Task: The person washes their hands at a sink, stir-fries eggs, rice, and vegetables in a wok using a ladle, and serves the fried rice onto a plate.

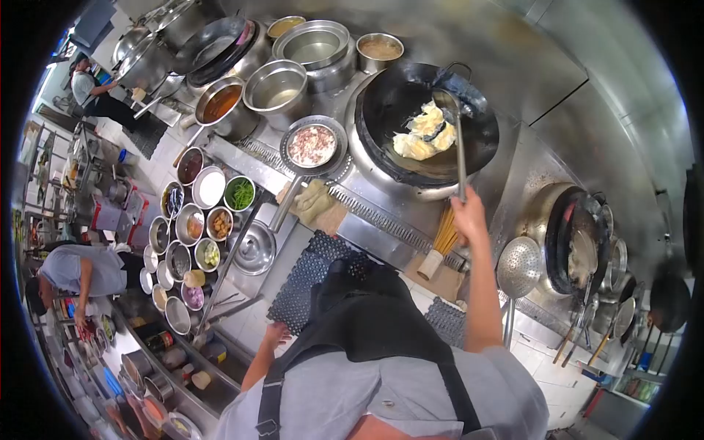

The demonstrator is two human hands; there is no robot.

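Note:
My right hand is closed around the handle of a long metal ladle. The ladle's head reaches into a large black wok on the burner, beside pale yellow cooked egg. Below that hand, a bamboo brush lies at the stove's front edge. My left hand hangs low by my side over a black rubber mat; its fingers look loosely apart, and nothing shows in them. Left of the wok, a strainer holds chopped reddish-white food over a pan.
Metal pots stand along the back left. Several bowls of ingredients crowd the left side, near a steel lid. A perforated skimmer and a second wok are on the right. Two other people are farther left.

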